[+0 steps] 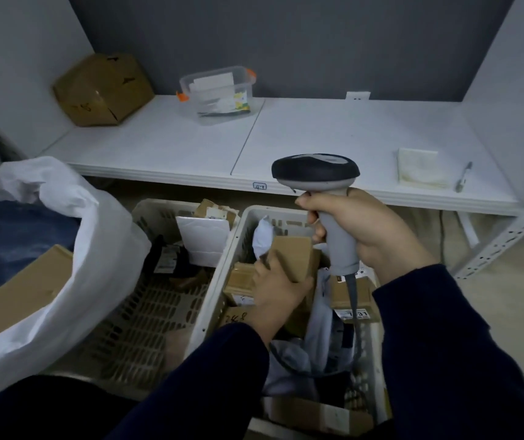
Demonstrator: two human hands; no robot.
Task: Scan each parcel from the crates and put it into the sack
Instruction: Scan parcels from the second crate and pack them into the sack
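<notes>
Hands update: the right hand (368,230) is wrapping all its fingers around the smooth grey plastic handle of the barcode scanner with the dark rounded head (316,173), keeping it upright over the right-hand cream plastic crate with slotted walls (213,300). The scanner's grey cable (354,300) is dangling down into that crate. The left hand (276,287) is reaching into the same crate and gripping a small plain brown cardboard box (295,258), thumb on the near side and fingers over the top. That box is sitting among other cardboard parcels and soft pale poly bags.

Just beside it, the left-hand cream slotted crate (159,312) is holding a white flat parcel, a black packet and a bit of cardboard. The crinkly white woven sack (95,249) is gaping open on the left with a flat brown carton (25,287) lying inside.

Behind all this, the white shelf board (317,131) is carrying a dented brown box (102,90) and a clear tub with orange clips (219,93).
</notes>
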